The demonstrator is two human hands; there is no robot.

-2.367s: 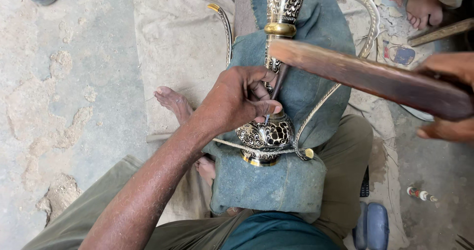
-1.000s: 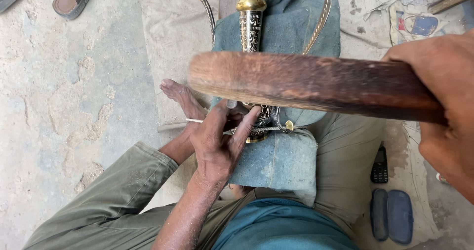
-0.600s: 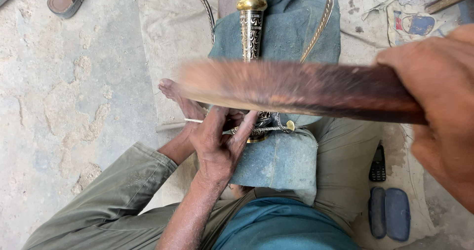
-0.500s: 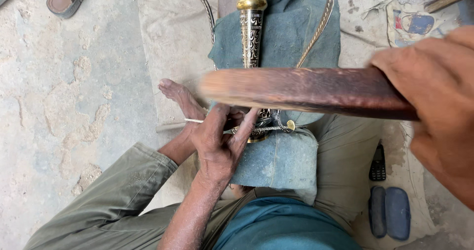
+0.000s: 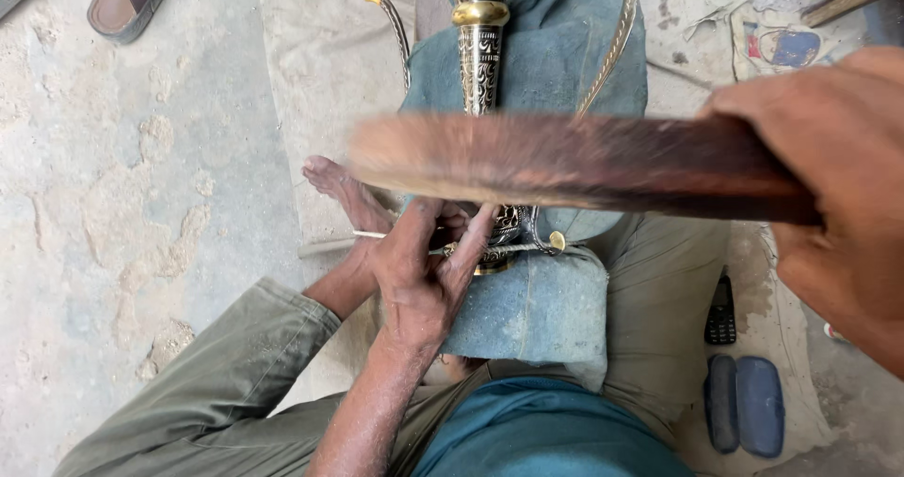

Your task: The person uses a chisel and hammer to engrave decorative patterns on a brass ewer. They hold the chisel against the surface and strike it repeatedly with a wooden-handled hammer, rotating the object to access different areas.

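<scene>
Dark wood fills the middle of the frame: a blurred wooden mallet [image 5: 565,161] runs from centre to right, its handle clamped inside the right hand [image 5: 838,185] at the right edge. Below it, at centre, the left hand [image 5: 419,270] has its grip closed around a thin metal punch [image 5: 377,236], fingers pinching it against the engraved brass vessel [image 5: 482,53], which lies lengthwise on blue cloth [image 5: 537,307] over the lap, neck pointing to the top centre.

The mallet head sits directly over the left-hand fingers [image 5: 471,242], with little room between them and the punch end. In my judgement, a stroke landing slightly off could hit knuckles rather than the tool. A glancing hit might skid the punch across the engraving and scar it. The vessel rests on soft cloth only, so it could roll sideways under a blow.

A bare foot [image 5: 339,190] lies just beside the work at centre left, inside reach of a dropped tool. The concrete floor [image 5: 122,204] on the left offers open room. The lower right is tighter: a small phone [image 5: 721,309] and a blue case [image 5: 746,405] lie near the thigh. A sandal [image 5: 132,1] sits upper left, well apart.
</scene>
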